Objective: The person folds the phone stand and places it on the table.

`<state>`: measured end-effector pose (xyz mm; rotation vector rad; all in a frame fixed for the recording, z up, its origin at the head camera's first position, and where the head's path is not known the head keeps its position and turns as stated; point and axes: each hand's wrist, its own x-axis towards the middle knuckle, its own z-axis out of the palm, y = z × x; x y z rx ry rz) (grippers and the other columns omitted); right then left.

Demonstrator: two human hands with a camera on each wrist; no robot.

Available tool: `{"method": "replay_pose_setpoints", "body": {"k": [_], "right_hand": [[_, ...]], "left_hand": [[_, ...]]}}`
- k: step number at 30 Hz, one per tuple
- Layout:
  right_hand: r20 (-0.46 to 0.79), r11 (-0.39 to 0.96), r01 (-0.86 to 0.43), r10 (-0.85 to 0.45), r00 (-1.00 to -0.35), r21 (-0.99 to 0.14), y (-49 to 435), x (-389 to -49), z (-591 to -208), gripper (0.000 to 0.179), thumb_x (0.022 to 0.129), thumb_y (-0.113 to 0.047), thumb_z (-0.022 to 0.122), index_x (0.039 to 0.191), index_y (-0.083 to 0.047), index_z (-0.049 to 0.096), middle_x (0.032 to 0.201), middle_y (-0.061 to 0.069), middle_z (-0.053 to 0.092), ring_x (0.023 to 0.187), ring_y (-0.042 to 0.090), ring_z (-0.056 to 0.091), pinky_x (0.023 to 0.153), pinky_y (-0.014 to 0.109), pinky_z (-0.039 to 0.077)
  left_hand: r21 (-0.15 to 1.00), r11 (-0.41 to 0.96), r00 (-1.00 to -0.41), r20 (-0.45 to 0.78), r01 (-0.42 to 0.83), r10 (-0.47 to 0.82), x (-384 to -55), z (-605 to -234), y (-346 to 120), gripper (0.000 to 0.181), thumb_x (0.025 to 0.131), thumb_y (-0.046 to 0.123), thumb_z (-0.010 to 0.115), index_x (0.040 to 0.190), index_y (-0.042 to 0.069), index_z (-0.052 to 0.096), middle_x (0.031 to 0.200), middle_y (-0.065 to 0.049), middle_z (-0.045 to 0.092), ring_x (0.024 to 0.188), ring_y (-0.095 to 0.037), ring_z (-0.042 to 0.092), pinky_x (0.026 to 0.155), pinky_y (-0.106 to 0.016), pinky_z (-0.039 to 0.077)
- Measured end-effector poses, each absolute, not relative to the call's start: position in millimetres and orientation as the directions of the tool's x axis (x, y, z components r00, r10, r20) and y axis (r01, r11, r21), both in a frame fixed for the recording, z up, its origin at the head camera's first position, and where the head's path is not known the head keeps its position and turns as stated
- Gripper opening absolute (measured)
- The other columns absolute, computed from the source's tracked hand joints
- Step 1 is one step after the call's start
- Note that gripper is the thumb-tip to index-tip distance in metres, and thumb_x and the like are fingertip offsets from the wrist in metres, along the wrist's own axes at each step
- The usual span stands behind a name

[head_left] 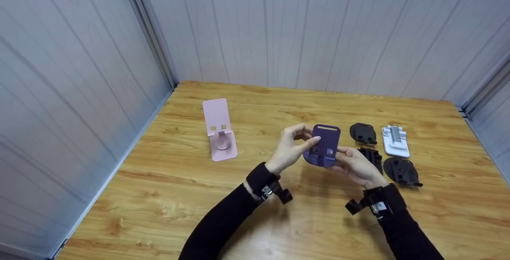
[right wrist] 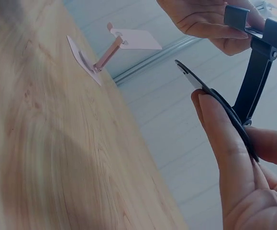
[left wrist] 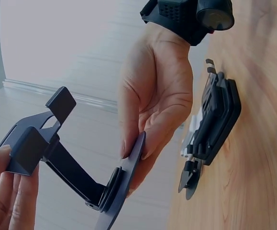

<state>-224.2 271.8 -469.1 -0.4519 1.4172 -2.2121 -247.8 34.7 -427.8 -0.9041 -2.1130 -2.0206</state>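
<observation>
A: Start at the left. What's there?

B: A pink stand (head_left: 217,118), unfolded on the wooden counter (head_left: 159,196), its plate raised on an arm above the base.

A: And the left arm?

B: It slants in from the near side, leaning far and right, in a black sleeve (head_left: 223,222) with a black strap (head_left: 261,177) at the wrist. The left hand (head_left: 292,146) is bent inward, thumb laid across the face of the plate and fingers behind it, pinching the purple stand (head_left: 327,140).

A: So where is that stand?

B: Between the two hands, lifted above the counter (its arm is unfolded, as both wrist views show), plate toward the head camera and round base behind.

A: The right hand?

B: The right hand (head_left: 356,166) reaches far and left from the near right. Its thumb and fingers pinch the edge of the round base from opposite sides.

A: What lies beyond?

B: A folded black stand (head_left: 363,133) on the far side, a second black piece (head_left: 372,158) partly hidden by the right hand, then a folded white stand (head_left: 395,141) and, nearer, another black stand (head_left: 401,171) with a rounded base.
</observation>
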Motion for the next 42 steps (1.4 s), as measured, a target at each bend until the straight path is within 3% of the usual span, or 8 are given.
{"method": "replay_pose_setpoints", "body": {"k": [9,16,23,29,33,38,42], "right_hand": [[0.064,-0.361,0.174,-0.561,-0.825,-0.916,273.5,-224.7,-471.2,0.035,0.113,-0.003,0.044,0.128,-0.016,0.074,0.119,0.007,0.079,0.109,0.015,0.076,0.094,0.026,0.061],[0.036,-0.335,0.156,-0.503,-0.863,-0.929,272.6,-220.9,-468.0,0.032,0.112,-0.002,0.048,0.124,-0.018,0.074,0.115,0.007,0.080,0.107,0.014,0.077,0.092,0.025,0.062],[0.030,-0.316,0.111,-0.409,-0.912,-0.942,264.6,-217.5,-468.5,0.033,0.111,0.000,0.049,0.121,-0.019,0.073,0.111,0.005,0.081,0.104,0.015,0.078,0.090,0.026,0.063],[0.062,-0.315,0.062,-0.369,-0.927,-0.947,257.4,-217.0,-472.4,0.035,0.111,0.003,0.048,0.121,-0.019,0.074,0.103,0.003,0.081,0.099,0.012,0.078,0.087,0.024,0.063],[0.049,-0.269,0.042,-0.321,-0.946,-0.962,255.3,-216.0,-473.0,0.032,0.110,0.004,0.048,0.134,-0.006,0.068,0.098,0.001,0.080,0.097,0.011,0.077,0.085,0.024,0.063],[0.009,-0.134,0.022,-0.227,-0.974,-0.991,251.9,-213.2,-468.3,0.044,0.109,0.007,0.045,0.150,0.022,0.039,0.099,-0.004,0.080,0.093,0.008,0.076,0.081,0.023,0.063],[-0.002,-0.057,0.012,-0.175,-0.985,-0.998,250.0,-212.3,-465.2,0.044,0.109,0.008,0.045,0.149,0.023,0.039,0.098,-0.006,0.079,0.092,0.007,0.075,0.080,0.023,0.063]], "left_hand": [[0.911,-0.068,-0.845,0.403,0.406,0.351,-249.3,-428.4,34.4,0.010,0.095,-0.003,0.074,0.098,-0.012,0.070,0.081,0.000,0.069,0.075,-0.001,0.062,0.080,-0.027,0.056],[0.923,-0.097,-0.836,0.379,0.372,0.397,-249.9,-430.2,33.6,0.014,0.095,-0.004,0.073,0.092,-0.016,0.067,0.079,-0.005,0.071,0.065,-0.001,0.059,0.063,-0.017,0.051],[0.945,-0.104,-0.837,0.322,0.309,0.442,-251.8,-428.8,31.3,0.015,0.096,-0.002,0.072,0.090,-0.015,0.067,0.073,0.008,0.068,0.061,-0.004,0.057,0.059,-0.017,0.051],[0.955,-0.100,-0.842,0.293,0.278,0.453,-253.7,-428.5,28.7,0.016,0.097,-0.003,0.072,0.091,-0.016,0.066,0.071,0.011,0.067,0.059,-0.003,0.056,0.057,-0.018,0.050],[0.962,-0.109,-0.842,0.271,0.249,0.467,-254.0,-427.8,28.1,0.015,0.097,-0.004,0.071,0.092,-0.017,0.065,0.071,0.010,0.066,0.059,-0.003,0.057,0.057,-0.017,0.052],[0.974,-0.151,-0.856,0.220,0.168,0.469,-255.1,-425.9,27.1,0.012,0.098,-0.005,0.069,0.087,-0.008,0.066,0.071,0.008,0.067,0.062,-0.004,0.061,0.058,-0.017,0.057],[0.977,-0.177,-0.860,0.191,0.120,0.473,-256.0,-424.0,25.4,0.019,0.098,-0.006,0.068,0.082,0.002,0.064,0.071,0.006,0.067,0.064,-0.005,0.063,0.060,-0.018,0.059]]}}
